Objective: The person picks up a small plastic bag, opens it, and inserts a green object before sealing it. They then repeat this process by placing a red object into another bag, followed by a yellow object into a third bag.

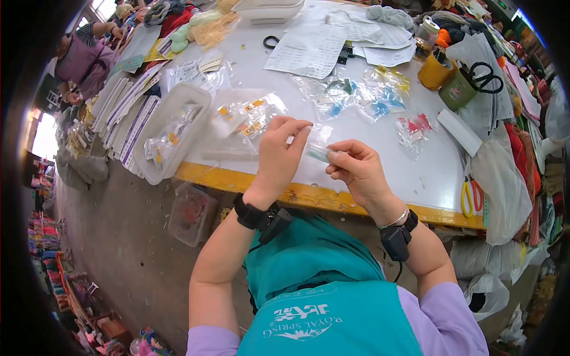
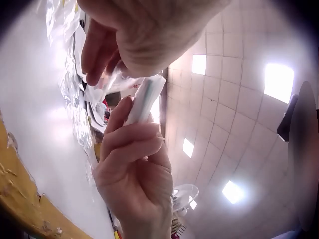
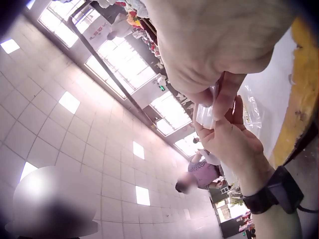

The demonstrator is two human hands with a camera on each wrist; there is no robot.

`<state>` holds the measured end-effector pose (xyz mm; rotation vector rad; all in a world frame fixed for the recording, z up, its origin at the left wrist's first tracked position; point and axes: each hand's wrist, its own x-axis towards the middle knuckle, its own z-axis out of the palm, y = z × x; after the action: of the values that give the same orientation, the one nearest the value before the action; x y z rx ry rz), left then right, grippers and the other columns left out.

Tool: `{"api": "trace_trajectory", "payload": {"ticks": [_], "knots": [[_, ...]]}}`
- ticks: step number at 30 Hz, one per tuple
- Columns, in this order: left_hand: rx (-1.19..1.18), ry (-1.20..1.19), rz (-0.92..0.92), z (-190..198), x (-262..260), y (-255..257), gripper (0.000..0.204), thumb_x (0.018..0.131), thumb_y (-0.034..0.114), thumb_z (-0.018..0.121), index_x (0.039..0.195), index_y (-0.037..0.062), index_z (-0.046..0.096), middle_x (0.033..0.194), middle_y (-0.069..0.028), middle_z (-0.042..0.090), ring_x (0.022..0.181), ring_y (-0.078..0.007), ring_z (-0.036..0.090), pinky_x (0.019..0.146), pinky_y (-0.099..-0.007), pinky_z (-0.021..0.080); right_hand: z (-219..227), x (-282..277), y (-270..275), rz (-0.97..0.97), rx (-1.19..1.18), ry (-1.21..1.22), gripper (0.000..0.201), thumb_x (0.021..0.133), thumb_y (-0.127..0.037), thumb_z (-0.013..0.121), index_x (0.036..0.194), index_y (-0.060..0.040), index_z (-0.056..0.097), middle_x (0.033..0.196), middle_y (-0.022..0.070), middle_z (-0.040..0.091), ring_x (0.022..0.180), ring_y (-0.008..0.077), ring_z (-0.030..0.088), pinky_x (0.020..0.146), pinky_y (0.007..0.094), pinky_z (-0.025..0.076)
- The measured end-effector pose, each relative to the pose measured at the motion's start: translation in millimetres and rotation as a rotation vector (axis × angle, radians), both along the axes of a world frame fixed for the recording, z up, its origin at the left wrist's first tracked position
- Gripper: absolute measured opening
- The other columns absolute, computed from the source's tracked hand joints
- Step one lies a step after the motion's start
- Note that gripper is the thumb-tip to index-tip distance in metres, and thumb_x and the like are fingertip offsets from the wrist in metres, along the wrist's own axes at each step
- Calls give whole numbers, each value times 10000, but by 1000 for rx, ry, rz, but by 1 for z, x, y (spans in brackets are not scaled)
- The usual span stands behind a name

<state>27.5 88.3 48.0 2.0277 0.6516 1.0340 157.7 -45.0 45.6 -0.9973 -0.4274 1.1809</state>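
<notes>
A small clear packet with something pale teal inside [image 1: 317, 152] is pinched between the thumb and fingers of the right hand [image 1: 359, 169], above the table's near side. Just left of it, the left hand [image 1: 279, 151] has thumb and forefinger together on a clear plastic edge. In the left wrist view the packet [image 2: 144, 99] stands up from the right hand [image 2: 137, 169], and the left hand [image 2: 154, 35] is above it. The right wrist view shows the packet [image 3: 204, 115] between the right hand [image 3: 219, 45] and the left hand [image 3: 234, 149].
Bags with orange pieces [image 1: 246, 118] lie left of the hands, beside a white plastic tub [image 1: 148, 157]. Farther back are blue-filled bags [image 1: 380, 104], paper sheets [image 1: 309, 47] and a green can [image 1: 457, 92] with scissors. A red-filled bag [image 1: 415, 127] lies to the right.
</notes>
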Motion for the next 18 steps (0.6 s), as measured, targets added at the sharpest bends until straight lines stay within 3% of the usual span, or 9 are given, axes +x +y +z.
{"api": "trace_trajectory", "payload": {"ticks": [6,9,13,15,18], "knots": [[-165,28,24,-13,2,1,207,891,68,635,1072,64,734,844,-35,567,758,-112,530,664,-238,423,7,-6,-3,-20,71,-317,151,886,-37,653,1019,32,669,831,86,681,720,132,688,629,230,579],[-217,29,-10,-19,2,-2,220,886,44,627,1077,64,733,846,-36,567,760,-112,548,653,-238,441,8,-8,-2,-1,78,-348,147,887,-31,646,1013,41,668,832,90,682,722,127,687,624,230,580],[-311,-52,-47,-19,5,-12,234,868,-8,610,1075,31,712,858,-46,574,783,-116,593,616,-244,488,2,0,2,-107,14,-390,140,888,-34,647,1001,45,667,827,88,682,718,123,684,627,231,580],[-248,-50,-12,-23,8,-17,199,856,-21,608,1039,7,681,859,-51,583,778,-123,613,596,-254,505,-1,1,3,-171,14,-417,133,890,-41,647,992,41,668,822,79,682,711,113,681,628,231,578],[-224,-35,52,-24,13,-27,134,847,-21,608,979,-8,627,853,-59,596,742,-133,623,587,-260,512,-10,1,5,-266,-10,-660,114,867,-19,652,974,10,678,859,88,686,700,138,685,609,244,563]]}}
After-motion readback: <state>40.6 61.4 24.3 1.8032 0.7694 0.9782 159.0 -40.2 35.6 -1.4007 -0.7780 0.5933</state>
